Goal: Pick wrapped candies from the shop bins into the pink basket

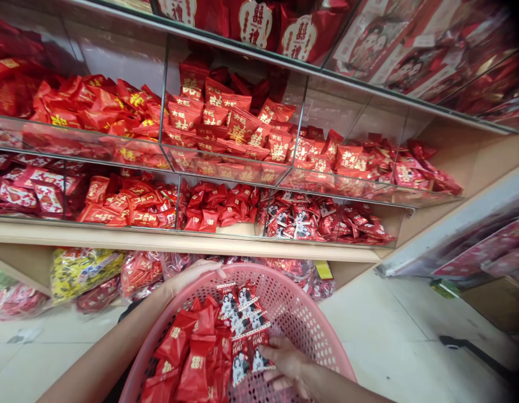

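Observation:
A pink perforated plastic basket [328,336] is in front of me below the shelves. My left hand [194,275] reaches around its far left side, fingers closed over the rim. Inside on the left lies a heap of plain red candy packets with gold print [196,358]. Beside them, small red packets with black-and-white cartoon figures [251,322] are laid in rows. My right hand [286,364] is inside the basket, its fingers apart and touching the edge of the nearest cartoon packets. Its palm side is hidden.
Glass-divided shelves hold red packets on an upper tier [238,129] and a lower tier [133,201]. Under the wooden ledge [116,238] lie bagged goods, including a yellow bag [85,271]. Pale floor tiles [389,336] show at right, with a dark bar [473,352] near the edge.

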The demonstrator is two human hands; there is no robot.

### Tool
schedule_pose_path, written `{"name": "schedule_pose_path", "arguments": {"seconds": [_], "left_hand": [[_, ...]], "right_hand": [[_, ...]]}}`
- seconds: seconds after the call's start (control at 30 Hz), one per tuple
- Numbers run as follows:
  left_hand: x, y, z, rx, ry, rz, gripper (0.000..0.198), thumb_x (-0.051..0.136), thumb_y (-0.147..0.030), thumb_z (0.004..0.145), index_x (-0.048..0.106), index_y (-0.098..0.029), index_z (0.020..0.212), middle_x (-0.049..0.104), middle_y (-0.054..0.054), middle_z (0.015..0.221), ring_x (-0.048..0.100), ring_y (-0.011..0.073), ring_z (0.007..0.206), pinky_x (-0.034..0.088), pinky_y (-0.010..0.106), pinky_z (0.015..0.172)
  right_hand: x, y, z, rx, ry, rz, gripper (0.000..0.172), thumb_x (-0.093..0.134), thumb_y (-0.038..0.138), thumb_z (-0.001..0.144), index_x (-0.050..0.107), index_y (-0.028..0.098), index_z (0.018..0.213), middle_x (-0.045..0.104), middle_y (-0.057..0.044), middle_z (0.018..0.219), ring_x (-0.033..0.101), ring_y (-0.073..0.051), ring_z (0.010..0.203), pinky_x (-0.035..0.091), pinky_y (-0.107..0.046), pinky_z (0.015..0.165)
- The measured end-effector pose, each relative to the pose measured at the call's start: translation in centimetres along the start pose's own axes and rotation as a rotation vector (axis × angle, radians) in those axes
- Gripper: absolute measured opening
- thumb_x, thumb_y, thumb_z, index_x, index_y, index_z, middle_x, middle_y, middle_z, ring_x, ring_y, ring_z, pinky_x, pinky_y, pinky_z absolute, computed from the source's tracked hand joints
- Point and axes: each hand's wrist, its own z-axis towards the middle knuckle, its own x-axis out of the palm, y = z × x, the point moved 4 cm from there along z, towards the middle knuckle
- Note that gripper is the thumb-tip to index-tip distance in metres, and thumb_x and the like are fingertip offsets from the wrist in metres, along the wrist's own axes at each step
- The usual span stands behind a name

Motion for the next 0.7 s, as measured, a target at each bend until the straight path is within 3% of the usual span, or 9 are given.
{"name": "schedule_pose_path", "arguments": {"seconds": [0.17,0.3,0.43,0.53,0.63,0.7], "left_hand": [[0.0,0.0,-0.1,-0.037,-0.009,-0.025,0.038,0.052,-0.050,0.074,0.073,-0.018,0.072,0.070,0.005,0.089,0.058,0.0243,0.096,0.037,0.029,0.091],[0.1,0.3,0.2,-0.043,-0.007,-0.042,0.038,0.053,-0.050,0.072,0.072,-0.017,0.071,0.069,0.005,0.085,0.059,0.0247,0.089,0.039,0.031,0.088],[-0.1,0.5,0.4,-0.022,-0.037,-0.004,0.038,0.053,-0.050,0.073,0.073,-0.018,0.068,0.069,0.006,0.087,0.057,0.0259,0.093,0.036,0.031,0.091],[-0.2,0.4,0.3,-0.033,-0.024,0.002,0.038,0.052,-0.050,0.074,0.073,-0.018,0.069,0.068,0.006,0.088,0.056,0.0261,0.095,0.036,0.031,0.091],[-0.3,0.6,0.3,-0.031,-0.018,0.012,0.038,0.052,-0.049,0.075,0.072,-0.018,0.071,0.068,0.006,0.092,0.055,0.0248,0.099,0.034,0.029,0.092],[-0.2,0.9,0.6,-0.018,-0.005,-0.023,0.037,0.052,-0.049,0.076,0.071,-0.018,0.069,0.068,0.005,0.088,0.057,0.0229,0.094,0.036,0.028,0.089]], "right_hand": [[-0.1,-0.3,1.2,-0.065,-0.054,-0.069,0.031,0.063,0.045,0.069,0.055,0.020,0.084,0.058,-0.001,0.078,0.044,-0.006,0.049,0.030,-0.017,0.044],[-0.7,-0.4,1.7,-0.177,-0.096,-0.034,0.038,0.071,0.048,0.057,0.054,0.022,0.079,0.058,-0.001,0.075,0.051,-0.012,0.061,0.034,-0.020,0.047],[-1.3,0.2,0.5,-0.227,-0.130,-0.034,0.034,0.068,0.048,0.061,0.053,0.023,0.078,0.059,-0.002,0.075,0.054,-0.016,0.068,0.034,-0.022,0.048],[-2.8,3.7,-1.7,-0.411,-0.165,-0.103,0.028,0.066,0.044,0.063,0.055,0.021,0.074,0.060,0.000,0.072,0.055,-0.016,0.069,0.038,-0.025,0.056],[-5.8,10.2,-4.9,-0.704,-0.119,-0.202,0.029,0.059,0.046,0.069,0.055,0.018,0.064,0.059,0.000,0.064,0.054,-0.015,0.064,0.040,-0.027,0.061],[-9.3,14.9,-7.0,-0.888,-0.308,-0.221,0.029,0.054,0.047,0.072,0.056,0.019,0.068,0.062,-0.002,0.068,0.055,-0.016,0.064,0.041,-0.028,0.061]]}}
